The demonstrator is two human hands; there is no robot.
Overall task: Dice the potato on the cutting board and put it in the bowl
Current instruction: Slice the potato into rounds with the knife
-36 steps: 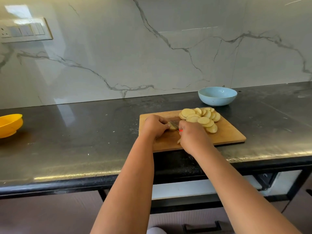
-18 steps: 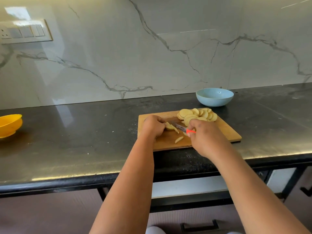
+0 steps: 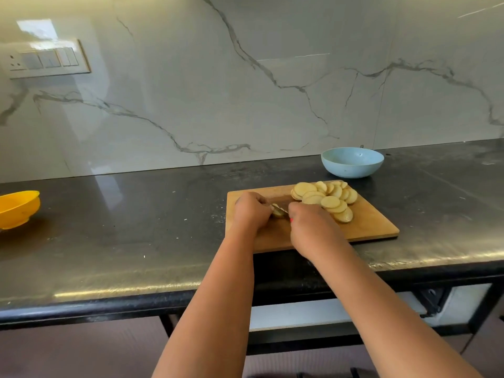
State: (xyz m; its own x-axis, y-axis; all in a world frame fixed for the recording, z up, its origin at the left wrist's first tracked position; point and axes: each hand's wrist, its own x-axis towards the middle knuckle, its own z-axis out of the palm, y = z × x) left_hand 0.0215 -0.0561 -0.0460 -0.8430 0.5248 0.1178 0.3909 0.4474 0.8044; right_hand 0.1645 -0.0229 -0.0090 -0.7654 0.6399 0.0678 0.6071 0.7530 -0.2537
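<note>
Wooden rectangular cutting board (image 3: pixel 376 227) sat at counter edge, within reach. Pale blue round bowl (image 3: pixel 352 162) waited behind it, nothing visible inside. Round potato slices (image 3: pixel 324 199) fanned over board's far-right. Left hand (image 3: pixel 251 210) pinned a slice; right hand (image 3: pixel 311 227) gripped red-handled knife (image 3: pixel 282 211). Half-second earlier hands were wider apart, cut strips visible.

2 bowls: 1 blue (image 3: pixel 352 162), 1 yellow (image 3: pixel 18 209); 1 cutting board (image 3: pixel 376 226); approx. 15 potato slices (image 3: pixel 324 199).
</note>
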